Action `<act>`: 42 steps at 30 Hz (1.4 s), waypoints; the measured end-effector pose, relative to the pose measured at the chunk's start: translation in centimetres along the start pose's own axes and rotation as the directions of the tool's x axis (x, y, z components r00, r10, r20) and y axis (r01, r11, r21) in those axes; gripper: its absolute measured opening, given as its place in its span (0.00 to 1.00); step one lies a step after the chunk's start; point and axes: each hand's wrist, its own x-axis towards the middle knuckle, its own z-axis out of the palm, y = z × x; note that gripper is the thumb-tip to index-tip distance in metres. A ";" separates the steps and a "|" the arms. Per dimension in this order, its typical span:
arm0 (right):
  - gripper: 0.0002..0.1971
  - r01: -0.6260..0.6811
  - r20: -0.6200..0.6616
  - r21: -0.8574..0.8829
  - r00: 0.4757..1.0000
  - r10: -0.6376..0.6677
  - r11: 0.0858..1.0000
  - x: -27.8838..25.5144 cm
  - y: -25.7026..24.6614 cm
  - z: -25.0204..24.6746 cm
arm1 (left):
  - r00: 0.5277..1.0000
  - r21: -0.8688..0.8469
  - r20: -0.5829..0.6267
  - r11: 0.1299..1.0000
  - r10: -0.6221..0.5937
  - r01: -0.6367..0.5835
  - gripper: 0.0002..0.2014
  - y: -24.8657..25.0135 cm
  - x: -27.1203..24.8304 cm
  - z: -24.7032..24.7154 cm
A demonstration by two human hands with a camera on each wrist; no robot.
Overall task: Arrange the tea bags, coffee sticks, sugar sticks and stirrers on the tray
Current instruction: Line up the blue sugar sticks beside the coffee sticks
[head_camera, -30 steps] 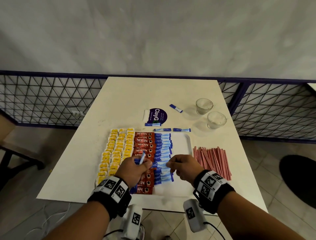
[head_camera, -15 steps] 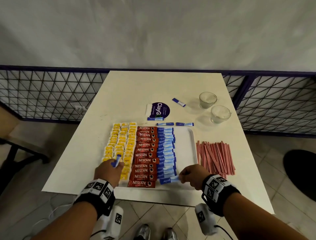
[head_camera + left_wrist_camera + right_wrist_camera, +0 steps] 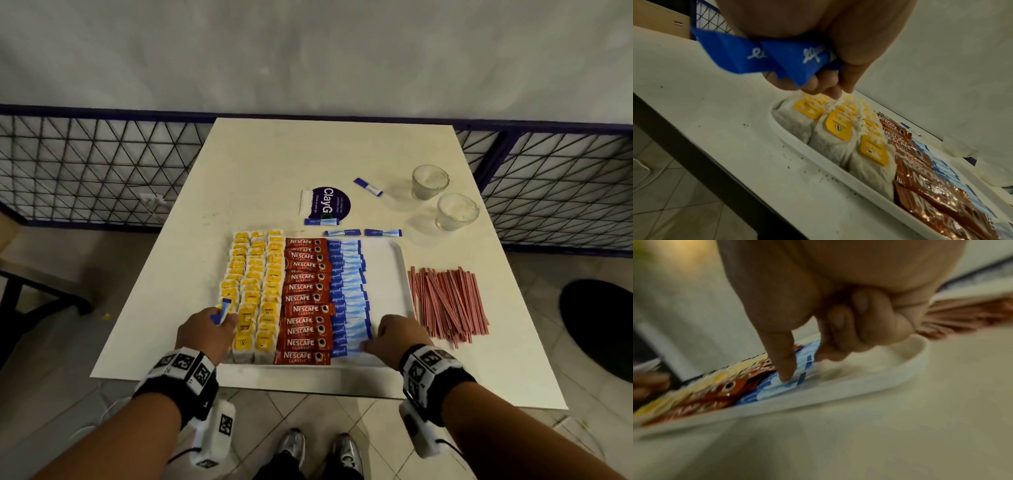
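Observation:
A white tray [image 3: 387, 274] holds three columns of yellow-tagged tea bags [image 3: 255, 291], a column of red Nescafe coffee sticks [image 3: 305, 298] and a column of blue sugar sticks [image 3: 349, 291]. Its right strip is bare. My left hand [image 3: 219, 318] hovers over the tray's near left corner and grips two blue sugar sticks [image 3: 777, 56]. My right hand [image 3: 376, 342] is at the near end of the sugar column. Its thumb and forefinger pinch the right end of the nearest sugar stick [image 3: 777, 386], which lies on the tray. Red-striped stirrers [image 3: 445, 305] lie on the table, to the right of the tray.
Three loose sugar sticks [image 3: 342, 233] lie just beyond the tray, and another [image 3: 368, 187] lies farther back. A round purple ClayGo packet [image 3: 330, 202] and two empty glasses [image 3: 430, 181] stand at the back right. The near table edge [image 3: 308, 383] is close to the tray. A wire fence runs behind.
My right hand has brought a sugar stick from mid-column down to the near end of the sugar column. My left hand has moved left, off the coffee sticks, to the tray's near left corner.

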 end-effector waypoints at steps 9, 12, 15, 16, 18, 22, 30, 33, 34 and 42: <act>0.14 0.442 0.109 -0.275 0.896 -0.429 0.854 -0.1 -3.4 0.7 | 0.999 -0.121 0.015 0.992 0.037 -0.035 0.13 0.2 0.8 -0.4; 0.16 0.405 0.141 -0.340 0.914 -0.380 0.849 0.2 -3.5 1.4 | 0.999 -0.142 0.015 0.989 0.035 -0.033 0.13 0.1 1.0 -0.4; 0.14 0.389 0.118 -0.335 0.921 -0.371 0.858 0.4 -3.4 1.8 | 0.999 -0.154 0.020 0.988 0.031 -0.028 0.13 -0.2 1.2 -0.4; 0.14 0.385 0.104 -0.326 0.922 -0.372 0.863 0.5 -3.4 1.9 | 0.999 -0.152 0.022 0.988 0.032 -0.029 0.13 -0.4 1.2 -0.4; 0.12 0.386 0.086 -0.310 0.922 -0.379 0.869 0.6 -3.3 2.1 | 0.999 -0.156 0.021 0.987 0.033 -0.029 0.12 -0.5 1.1 -0.4; 0.11 0.430 -0.030 -0.197 0.896 -0.444 0.881 0.6 -2.6 1.8 | 0.999 -0.186 0.018 0.982 0.030 -0.026 0.11 -0.6 0.7 -0.3; 0.20 0.489 0.007 -0.230 0.865 -0.501 0.841 0.2 -0.7 0.6 | 0.999 -0.209 0.007 0.977 0.044 -0.042 0.11 -0.7 0.6 -0.2; 0.17 0.515 0.022 -0.263 0.848 -0.529 0.815 0.0 -0.8 0.7 | 0.999 -0.216 0.009 0.975 0.051 -0.048 0.12 -0.6 0.7 -0.1; 0.16 0.520 0.028 -0.275 0.845 -0.534 0.809 0.0 -0.8 0.8 | 0.999 -0.222 0.013 0.974 0.053 -0.049 0.11 -0.6 0.7 0.0; 0.14 0.522 0.030 -0.239 0.847 -0.531 0.819 0.5 -0.9 0.9 | 0.998 -0.232 0.029 0.971 0.055 -0.046 0.13 -0.5 0.6 0.4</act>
